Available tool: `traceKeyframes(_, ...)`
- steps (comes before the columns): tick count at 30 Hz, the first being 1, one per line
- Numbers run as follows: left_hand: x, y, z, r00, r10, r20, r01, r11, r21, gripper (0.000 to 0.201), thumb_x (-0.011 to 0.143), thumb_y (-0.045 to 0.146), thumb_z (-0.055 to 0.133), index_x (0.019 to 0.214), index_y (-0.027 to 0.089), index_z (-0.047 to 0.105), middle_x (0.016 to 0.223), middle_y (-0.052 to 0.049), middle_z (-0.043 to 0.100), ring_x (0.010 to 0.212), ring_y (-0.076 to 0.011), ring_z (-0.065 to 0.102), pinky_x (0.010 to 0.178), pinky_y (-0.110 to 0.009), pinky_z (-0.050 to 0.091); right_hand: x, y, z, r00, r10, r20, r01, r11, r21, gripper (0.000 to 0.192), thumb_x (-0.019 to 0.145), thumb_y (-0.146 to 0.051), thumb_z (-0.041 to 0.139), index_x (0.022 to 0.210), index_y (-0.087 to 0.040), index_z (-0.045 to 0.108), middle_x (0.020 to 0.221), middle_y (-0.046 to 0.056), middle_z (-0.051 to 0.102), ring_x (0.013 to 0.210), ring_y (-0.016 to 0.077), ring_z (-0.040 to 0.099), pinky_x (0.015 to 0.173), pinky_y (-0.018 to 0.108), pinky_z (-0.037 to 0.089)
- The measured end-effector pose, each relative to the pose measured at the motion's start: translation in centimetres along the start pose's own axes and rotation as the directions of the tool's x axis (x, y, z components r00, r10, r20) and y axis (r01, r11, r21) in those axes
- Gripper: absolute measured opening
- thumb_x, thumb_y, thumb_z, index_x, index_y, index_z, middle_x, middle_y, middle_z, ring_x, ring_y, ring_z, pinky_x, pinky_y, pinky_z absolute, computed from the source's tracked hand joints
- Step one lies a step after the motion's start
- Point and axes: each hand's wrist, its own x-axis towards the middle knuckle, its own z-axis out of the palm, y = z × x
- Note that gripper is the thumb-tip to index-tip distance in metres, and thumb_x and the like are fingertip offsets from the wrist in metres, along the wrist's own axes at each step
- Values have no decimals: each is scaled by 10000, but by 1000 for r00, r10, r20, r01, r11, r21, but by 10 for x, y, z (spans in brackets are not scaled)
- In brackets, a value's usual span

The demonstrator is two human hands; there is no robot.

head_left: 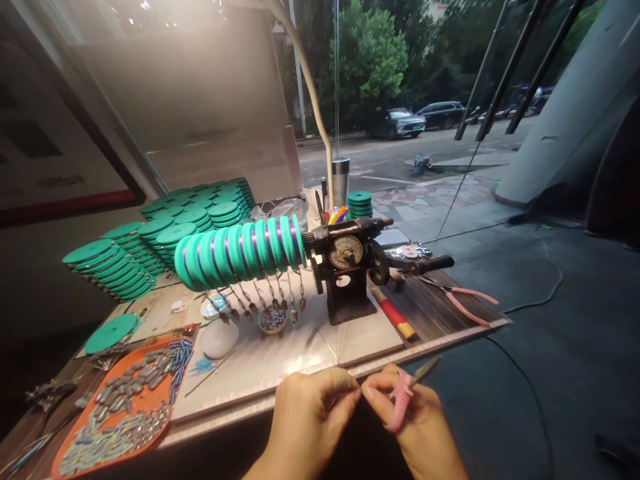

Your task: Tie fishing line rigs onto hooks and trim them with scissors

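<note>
The pink scissors (400,400) are at the near edge of the surface (350,340), low in the middle of the view. The right hand (420,427) has its fingers closed around them. The left hand (310,420) is just beside it, fingers pinched together near the right thumb; what they pinch I cannot tell. Behind stands a black winding machine (347,270) carrying teal spools (240,250). An orange tray (130,407) of small tubes lies at left.

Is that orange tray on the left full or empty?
Full: the orange tray is covered nearly edge to edge with small grey and blue pieces, with only patches of orange showing.
</note>
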Motion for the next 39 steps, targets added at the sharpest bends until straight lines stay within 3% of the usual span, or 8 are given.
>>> traceKeyframes(4, 5, -4, 7, 992, 112, -50, -95, 958, 270, 157, 775, 158, 522, 666, 195, 630, 512, 15, 635, 440, -120, 569, 443, -202, 364, 2, 8, -13, 995, -88, -39, 85, 994, -68, 190, 772, -253, 561, 599, -191, 611, 581, 4, 602, 542, 134, 590, 496, 207, 467)
traceKeyframes(6, 9, -7, 12, 968, 229, -102, -154, 864, 479, 155, 748, 150, 534, 621, 204, 605, 447, 28, 608, 375, -135, 545, 405, -232, 313, -1, 15, -23, 986, -144, -80, 131, 980, -150, 172, 795, -285, 534, 676, -202, 626, 716, 33, 651, 651, 157, 628, 551, 227, 500)
traceKeyframes(9, 15, -11, 18, 927, 348, -142, -180, 743, 645, 209, 710, 94, 511, 543, 213, 554, 376, 39, 565, 314, -152, 514, 387, -264, 262, -15, 26, -30, 990, -109, -92, 88, 974, -208, 258, 843, -383, 459, 724, -215, 615, 901, 64, 663, 588, 138, 619, 498, 237, 492)
traceKeyframes(16, 21, -8, 22, 885, 445, -139, -231, 677, 698, 263, 673, 9, 421, 545, 208, 536, 359, 43, 531, 293, -153, 493, 389, -276, 279, -45, 31, 0, 986, -162, -25, 143, 923, -358, 410, 893, -386, 303, 640, -211, 574, 1092, 111, 642, 591, 140, 657, 435, 204, 464)
traceKeyframes(22, 21, -8, 22, 871, 472, -138, -254, 673, 695, 281, 695, 9, 408, 531, 199, 535, 354, 38, 510, 285, -148, 467, 375, -274, 285, -35, 20, 2, 933, -308, 185, 351, 675, -649, 363, 841, -196, 313, 694, -234, 643, 1079, 85, 654, 443, 125, 619, 425, 222, 455)
traceKeyframes(26, 22, -7, 24, 861, 488, -141, -277, 684, 674, 281, 731, 25, 405, 584, 192, 576, 379, 34, 530, 301, -153, 475, 377, -279, 295, -34, 16, -1, 916, -333, 223, 384, 569, -727, 320, 822, -161, 360, 719, -221, 657, 1089, 73, 643, 437, 135, 614, 408, 244, 436)
traceKeyframes(32, 25, -6, 27, 865, 485, -131, -285, 688, 668, 289, 757, 39, 400, 591, 192, 580, 383, 33, 528, 312, -156, 484, 390, -287, 305, -32, 20, -3, 893, -377, 244, 421, 512, -749, 317, 803, -115, 375, 726, -206, 669, 1073, 53, 654, 417, 109, 577, 439, 244, 420)
traceKeyframes(39, 27, -6, 27, 851, 506, -142, -284, 670, 686, 311, 767, 39, 388, 581, 190, 586, 373, 33, 516, 303, -154, 477, 385, -288, 298, -31, 27, -2, 880, -436, 189, 428, 555, -713, 301, 826, -129, 389, 793, -210, 677, 1043, 45, 676, 430, 84, 577, 448, 232, 380)
